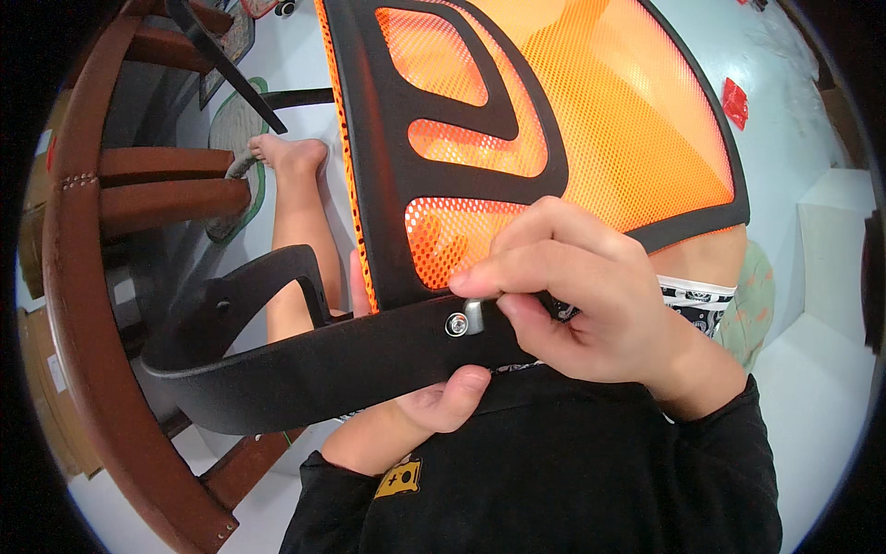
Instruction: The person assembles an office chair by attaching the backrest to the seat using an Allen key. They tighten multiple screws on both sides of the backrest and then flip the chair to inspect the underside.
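An orange mesh chair backrest [618, 120] with a black plastic frame lies across my lap. A curved black armrest [305, 383] runs along its near edge. My left hand [441, 404] grips the armrest from below, thumb on the near face and fingers partly hidden behind. Set in the armrest is a silver screw [456, 324] with a round head. Right beside it stands a short silver metal piece [474, 317], pinched between the thumb and index finger of my right hand [591, 295]. Its other end is hidden by the fingers, so its exact kind does not show.
A brown wooden piece of furniture [83, 268] with rails stands close on the left. My bare leg [300, 198] stretches out beside the backrest. A red packet [735, 103] lies on the pale floor at the far right. Cardboard boxes [55, 388] sit behind the furniture.
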A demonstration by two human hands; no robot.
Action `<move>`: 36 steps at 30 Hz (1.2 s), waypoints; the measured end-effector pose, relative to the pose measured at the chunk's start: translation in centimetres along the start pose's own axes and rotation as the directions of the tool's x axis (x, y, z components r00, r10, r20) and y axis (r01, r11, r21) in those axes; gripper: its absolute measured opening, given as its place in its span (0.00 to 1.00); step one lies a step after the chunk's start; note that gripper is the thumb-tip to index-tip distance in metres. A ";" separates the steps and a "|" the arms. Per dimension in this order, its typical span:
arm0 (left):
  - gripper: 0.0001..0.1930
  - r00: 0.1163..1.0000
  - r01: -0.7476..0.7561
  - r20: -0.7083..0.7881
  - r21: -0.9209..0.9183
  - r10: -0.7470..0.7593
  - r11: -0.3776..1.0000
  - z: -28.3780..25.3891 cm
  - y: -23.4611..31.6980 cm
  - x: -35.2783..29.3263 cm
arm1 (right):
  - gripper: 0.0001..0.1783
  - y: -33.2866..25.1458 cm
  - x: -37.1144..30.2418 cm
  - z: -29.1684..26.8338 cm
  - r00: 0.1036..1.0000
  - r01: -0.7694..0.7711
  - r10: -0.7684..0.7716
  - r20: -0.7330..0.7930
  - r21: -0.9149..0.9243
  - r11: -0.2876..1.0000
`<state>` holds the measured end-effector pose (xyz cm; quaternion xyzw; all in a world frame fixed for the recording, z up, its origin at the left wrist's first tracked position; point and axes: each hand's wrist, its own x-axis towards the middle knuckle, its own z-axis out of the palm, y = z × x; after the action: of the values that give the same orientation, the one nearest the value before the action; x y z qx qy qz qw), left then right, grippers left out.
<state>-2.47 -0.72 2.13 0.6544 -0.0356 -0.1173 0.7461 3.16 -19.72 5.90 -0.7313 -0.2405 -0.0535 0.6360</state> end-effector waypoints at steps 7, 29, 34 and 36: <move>0.47 0.998 -0.006 -0.065 0.038 0.008 0.999 0.5 0.4 0.3 | 0.13 -0.1 0.3 -0.4 0.993 0.119 -0.118 0.007 -0.053 0.991; 0.42 0.990 -0.024 -0.133 0.106 0.038 0.994 0.6 0.6 0.2 | 0.06 0.9 1.1 0.3 0.995 0.085 -0.086 0.046 0.026 0.996; 0.41 0.990 -0.019 -0.139 0.112 0.035 0.993 0.7 0.8 0.4 | 0.08 1.3 1.7 0.3 0.991 0.120 -0.122 0.049 0.040 0.992; 0.40 0.990 -0.014 -0.140 0.112 0.029 0.994 0.8 0.9 0.5 | 0.09 1.4 1.9 0.3 0.988 0.142 -0.143 0.054 0.019 0.990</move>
<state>-2.01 -1.48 3.05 0.7010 0.0041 -0.0603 0.7106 5.36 -19.01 5.35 -0.7088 -0.3098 -0.0769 0.6290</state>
